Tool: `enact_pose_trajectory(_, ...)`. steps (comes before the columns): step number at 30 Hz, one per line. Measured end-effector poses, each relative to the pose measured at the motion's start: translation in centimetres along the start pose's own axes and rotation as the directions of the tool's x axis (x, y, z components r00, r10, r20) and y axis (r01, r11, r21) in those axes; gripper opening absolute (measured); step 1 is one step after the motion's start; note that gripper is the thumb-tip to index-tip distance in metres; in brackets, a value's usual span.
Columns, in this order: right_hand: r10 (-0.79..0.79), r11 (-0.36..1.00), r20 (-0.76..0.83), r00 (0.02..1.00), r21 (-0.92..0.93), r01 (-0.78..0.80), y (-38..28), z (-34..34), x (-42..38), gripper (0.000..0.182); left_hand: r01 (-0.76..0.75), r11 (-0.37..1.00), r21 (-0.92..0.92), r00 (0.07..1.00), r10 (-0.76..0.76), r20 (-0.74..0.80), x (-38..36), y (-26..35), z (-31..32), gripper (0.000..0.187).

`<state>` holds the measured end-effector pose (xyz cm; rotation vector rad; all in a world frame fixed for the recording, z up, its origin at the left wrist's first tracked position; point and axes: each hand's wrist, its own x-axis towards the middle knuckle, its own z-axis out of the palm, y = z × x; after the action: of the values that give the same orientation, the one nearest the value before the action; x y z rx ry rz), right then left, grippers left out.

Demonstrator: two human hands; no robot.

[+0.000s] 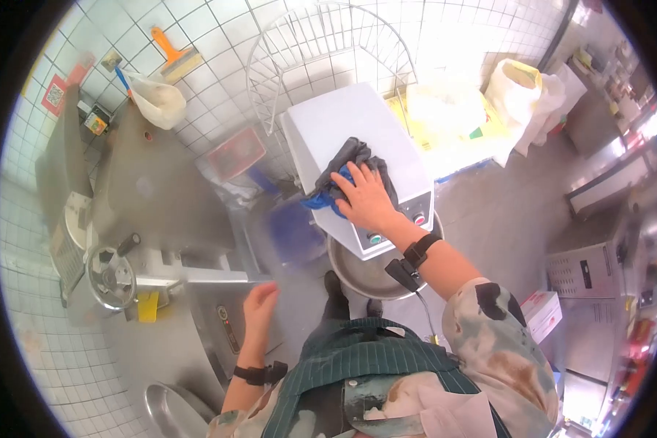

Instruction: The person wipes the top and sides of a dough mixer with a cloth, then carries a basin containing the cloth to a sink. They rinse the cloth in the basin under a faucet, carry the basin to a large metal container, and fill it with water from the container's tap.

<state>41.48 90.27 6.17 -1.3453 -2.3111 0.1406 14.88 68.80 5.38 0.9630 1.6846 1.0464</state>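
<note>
The right hand (371, 201) lies palm down on the dark cloth (354, 152), fingers spread rather than pinching; that seems to spread the pressure and hold the loose bundle against the sloping top of the machine (343, 113). The cloth, grey-black with a blue part (320, 200) at its left side, is bunched near the front of that top; the palm hides its middle, so I cannot tell how it is folded beneath. The green button (374, 239) and red button (419, 218) are on the front edge, probably set there to be within reach of someone standing before it; the hand is just behind them, not on them. A steel bowl (354, 276) is under that front edge, perhaps placed to catch what comes out.

The left hand (259, 299) hangs in the air beside the body, well apart from the cloth; its fingers are bent and close together, with nothing visible in them, though I cannot tell how tightly they close; it seems to have no part in holding the bundle.
</note>
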Motion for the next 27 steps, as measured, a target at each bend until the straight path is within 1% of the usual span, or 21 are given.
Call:
enact_pose_trajectory(1, -0.035, 0.999, 0.064, 0.997, -0.005, 0.035, 0.1, 0.0, 0.8, 0.053, -0.002, 1.000, -0.012, 1.000, 0.002, 0.003, 1.5, -0.5, 0.5, 0.020)
enact_pose_trajectory(3, -0.078, 0.996, 0.175, 0.982, -0.015, 0.082, 0.4, -0.1, 2.5, 0.052, -0.053, 0.998, -0.018, 0.994, 0.055, 0.094, 4.2, -0.3, 2.5, 0.019)
enact_pose_trajectory(4, -0.078, 0.996, 0.178, 0.981, -0.032, 0.085, 0.5, 0.3, 3.5, 0.052, -0.056, 0.998, -0.034, 0.993, 0.059, 0.100, 5.4, -0.5, 3.1, 0.019)
enact_pose_trajectory(6, -0.046, 0.998, 0.278, 0.960, -0.024, 0.055, 1.0, 1.1, 5.8, 0.052, -0.078, 0.997, 0.012, 0.978, 0.074, 0.194, 8.2, -1.0, 3.8, 0.016)
enact_pose_trajectory(7, -0.017, 0.998, 0.341, 0.940, -0.046, 0.034, 1.1, 1.7, 7.3, 0.054, -0.088, 0.996, -0.011, 0.976, 0.088, 0.200, 9.7, -1.1, 3.9, 0.016)
enact_pose_trajectory(8, -0.014, 0.997, 0.344, 0.939, -0.067, 0.039, 1.3, 2.4, 8.9, 0.054, -0.080, 0.997, 0.002, 0.976, 0.078, 0.201, 10.8, -1.5, 3.8, 0.015)
enact_pose_trajectory(10, 0.056, 0.996, 0.389, 0.920, -0.080, -0.027, 1.9, 4.4, 12.3, 0.055, -0.067, 0.998, -0.003, 0.977, 0.066, 0.205, 12.5, -3.3, 3.4, 0.014)
enact_pose_trajectory(12, 0.083, 0.995, 0.392, 0.916, -0.089, -0.052, 2.6, 6.6, 16.0, 0.056, -0.063, 0.998, -0.010, 0.990, 0.063, 0.124, 14.3, -5.7, 2.1, 0.014)
enact_pose_trajectory(14, 0.140, 0.989, 0.367, 0.920, -0.097, -0.111, 3.3, 8.6, 19.3, 0.056, 0.044, 0.997, 0.056, 0.996, -0.049, 0.080, 14.8, -6.0, 0.2, 0.014)
enact_pose_trajectory(15, 0.157, 0.986, 0.366, 0.917, -0.106, -0.126, 3.8, 9.6, 20.6, 0.056, 0.107, 0.993, 0.053, 0.993, -0.110, 0.048, 14.9, -6.3, -0.8, 0.014)
enact_pose_trajectory(16, 0.142, 0.988, 0.343, 0.928, -0.100, -0.114, 4.4, 10.2, 21.7, 0.055, 0.163, 0.985, 0.051, 0.986, -0.165, 0.022, 14.9, -6.6, -1.5, 0.014)
enact_pose_trajectory(18, 0.127, 0.991, 0.308, 0.943, -0.079, -0.107, 5.7, 11.1, 23.5, 0.054, 0.227, 0.972, 0.057, 0.973, -0.228, 0.020, 14.9, -6.7, -2.9, 0.016)
enact_pose_trajectory(19, 0.128, 0.991, 0.285, 0.950, -0.072, -0.112, 6.4, 11.1, 24.3, 0.052, 0.311, 0.947, 0.077, 0.949, -0.315, 0.035, 15.0, -7.6, -3.6, 0.018)
enact_pose_trajectory(20, 0.138, 0.989, 0.179, 0.974, -0.078, -0.126, 6.9, 11.7, 24.7, 0.050, 0.383, 0.917, 0.109, 0.919, -0.390, 0.058, 15.5, -8.8, -4.3, 0.019)
enact_pose_trajectory(21, 0.204, 0.979, 0.189, 0.960, -0.058, -0.197, 7.0, 11.2, 25.5, 0.050, 0.316, 0.941, 0.119, 0.939, -0.328, 0.104, 15.3, -9.2, -5.2, 0.024)
enact_pose_trajectory(22, 0.245, 0.968, 0.172, 0.954, -0.097, -0.231, 7.5, 11.3, 26.2, 0.049, 0.248, 0.961, 0.120, 0.953, -0.264, 0.151, 15.6, -9.0, -5.5, 0.028)
enact_pose_trajectory(23, 0.289, 0.953, 0.082, 0.954, -0.117, -0.279, 8.5, 12.4, 26.4, 0.049, 0.201, 0.971, 0.131, 0.951, -0.226, 0.211, 16.7, -8.6, -5.3, 0.028)
enact_pose_trajectory(24, 0.319, 0.940, 0.046, 0.947, -0.141, -0.310, 10.0, 12.1, 27.0, 0.049, 0.205, 0.969, 0.141, 0.947, -0.232, 0.220, 17.2, -8.2, -5.2, 0.028)
enact_pose_trajectory(26, 0.459, 0.874, -0.061, 0.887, -0.150, -0.462, 11.2, 11.7, 26.8, 0.048, 0.256, 0.953, 0.164, 0.936, -0.287, 0.203, 16.5, -7.6, -5.8, 0.028)
enact_pose_trajectory(27, 0.499, 0.841, -0.100, 0.861, -0.181, -0.509, 11.9, 10.7, 26.3, 0.047, 0.289, 0.942, 0.170, 0.929, -0.319, 0.189, 16.3, -7.4, -5.9, 0.028)
